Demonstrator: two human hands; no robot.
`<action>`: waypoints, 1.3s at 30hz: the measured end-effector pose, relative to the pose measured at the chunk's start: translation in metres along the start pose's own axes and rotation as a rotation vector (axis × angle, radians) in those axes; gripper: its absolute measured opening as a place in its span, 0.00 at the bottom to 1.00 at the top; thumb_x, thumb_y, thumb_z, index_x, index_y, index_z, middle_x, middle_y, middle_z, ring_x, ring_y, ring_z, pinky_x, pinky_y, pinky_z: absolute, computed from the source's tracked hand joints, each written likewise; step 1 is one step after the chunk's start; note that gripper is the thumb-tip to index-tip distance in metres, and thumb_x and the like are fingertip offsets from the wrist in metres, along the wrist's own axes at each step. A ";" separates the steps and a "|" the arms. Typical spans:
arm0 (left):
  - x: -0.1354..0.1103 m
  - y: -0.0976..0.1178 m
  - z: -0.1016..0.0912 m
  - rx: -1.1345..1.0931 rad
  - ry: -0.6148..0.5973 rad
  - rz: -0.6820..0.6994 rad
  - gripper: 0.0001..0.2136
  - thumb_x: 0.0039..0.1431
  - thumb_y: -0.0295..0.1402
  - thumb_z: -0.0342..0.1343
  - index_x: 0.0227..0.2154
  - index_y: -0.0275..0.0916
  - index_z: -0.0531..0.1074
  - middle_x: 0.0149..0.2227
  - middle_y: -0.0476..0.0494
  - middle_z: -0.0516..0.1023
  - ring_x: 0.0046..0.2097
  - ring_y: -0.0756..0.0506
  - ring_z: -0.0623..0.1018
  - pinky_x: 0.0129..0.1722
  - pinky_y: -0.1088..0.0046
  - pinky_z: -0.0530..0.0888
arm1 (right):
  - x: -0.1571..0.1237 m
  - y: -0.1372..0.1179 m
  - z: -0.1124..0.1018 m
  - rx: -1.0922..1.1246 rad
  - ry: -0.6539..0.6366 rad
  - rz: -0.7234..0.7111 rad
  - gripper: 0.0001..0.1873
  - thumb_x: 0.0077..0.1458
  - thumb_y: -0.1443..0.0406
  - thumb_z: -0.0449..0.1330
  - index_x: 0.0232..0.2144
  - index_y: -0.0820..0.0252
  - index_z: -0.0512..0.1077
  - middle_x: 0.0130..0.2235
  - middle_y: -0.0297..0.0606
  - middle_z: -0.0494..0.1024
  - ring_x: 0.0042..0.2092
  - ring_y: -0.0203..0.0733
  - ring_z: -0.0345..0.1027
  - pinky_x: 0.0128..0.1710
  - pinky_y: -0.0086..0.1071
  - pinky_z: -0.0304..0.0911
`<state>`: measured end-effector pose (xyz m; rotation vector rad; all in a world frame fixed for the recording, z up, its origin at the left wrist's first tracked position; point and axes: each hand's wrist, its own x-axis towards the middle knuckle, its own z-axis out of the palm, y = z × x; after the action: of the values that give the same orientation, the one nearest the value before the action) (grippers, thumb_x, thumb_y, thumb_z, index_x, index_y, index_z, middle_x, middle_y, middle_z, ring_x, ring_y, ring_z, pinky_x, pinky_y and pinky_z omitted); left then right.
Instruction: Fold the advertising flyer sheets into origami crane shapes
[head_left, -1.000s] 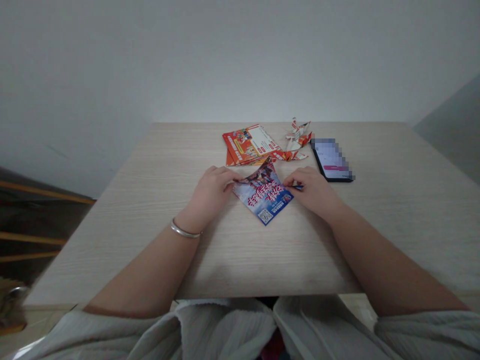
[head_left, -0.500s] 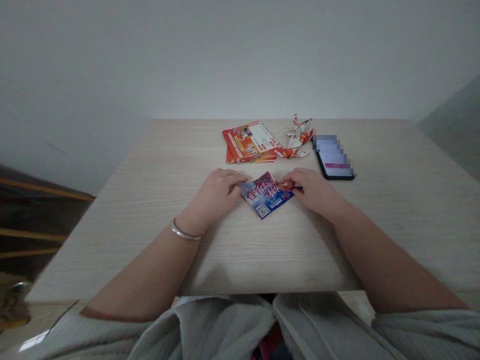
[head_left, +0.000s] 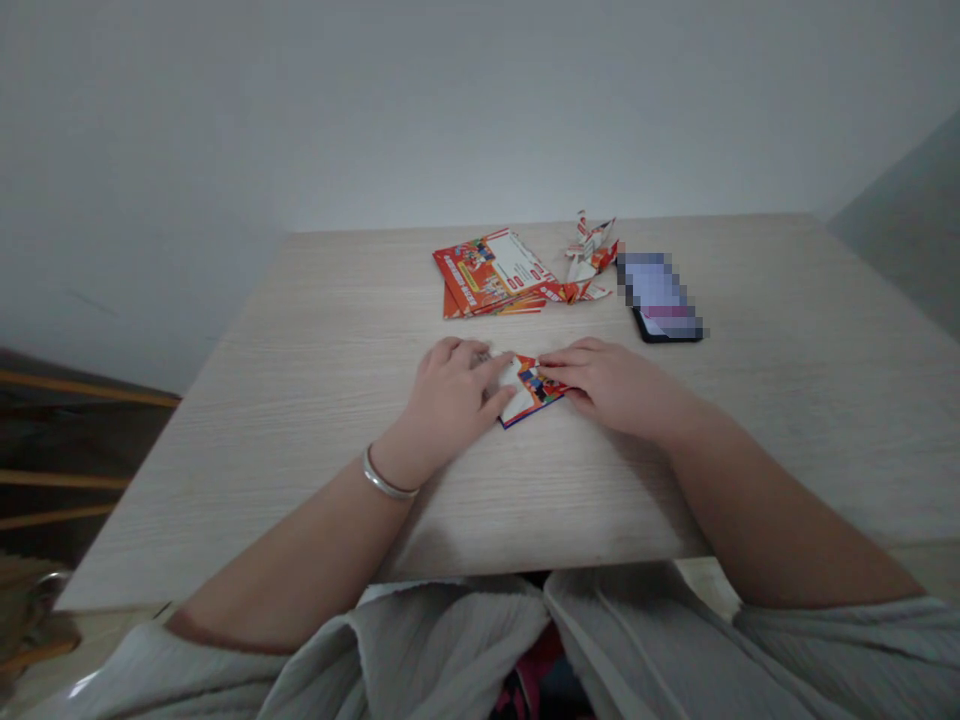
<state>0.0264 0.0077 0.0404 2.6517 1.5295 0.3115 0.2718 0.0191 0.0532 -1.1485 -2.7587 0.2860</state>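
A folded piece of printed paper (head_left: 537, 384) lies on the table between my hands. Its upper face shows white on the left and an orange coloured print on the right, with a blue edge at the front. My left hand (head_left: 459, 395) rests on its left part, fingers spread and lying on top. At the right end, my right hand (head_left: 606, 385) has its fingers over the paper and the thumb at the front edge, pressed together on it. The fingers hide both ends of the paper.
Behind the hands lies a stack of orange printed leaflets (head_left: 487, 272). Beside it are folded paper cranes (head_left: 589, 250) in red and white. A phone (head_left: 664, 300) with its screen lit lies to their right. The table (head_left: 330, 350) meets a wall at the back.
The paper has been turned over: its blue printed face with the QR code is hidden, and the white and orange face shows. My left hand has moved onto it.
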 end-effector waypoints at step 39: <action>0.001 -0.019 -0.011 -0.177 -0.035 0.393 0.32 0.63 0.54 0.57 0.62 0.36 0.69 0.64 0.28 0.69 0.64 0.30 0.69 0.65 0.44 0.63 | 0.000 0.021 0.003 0.262 0.157 0.498 0.07 0.56 0.68 0.63 0.39 0.57 0.75 0.33 0.36 0.79 0.32 0.40 0.71 0.33 0.34 0.64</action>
<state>0.0084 0.0175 0.0480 2.7766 0.9124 0.3957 0.2856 0.0330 0.0453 -1.6787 -2.1860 0.5617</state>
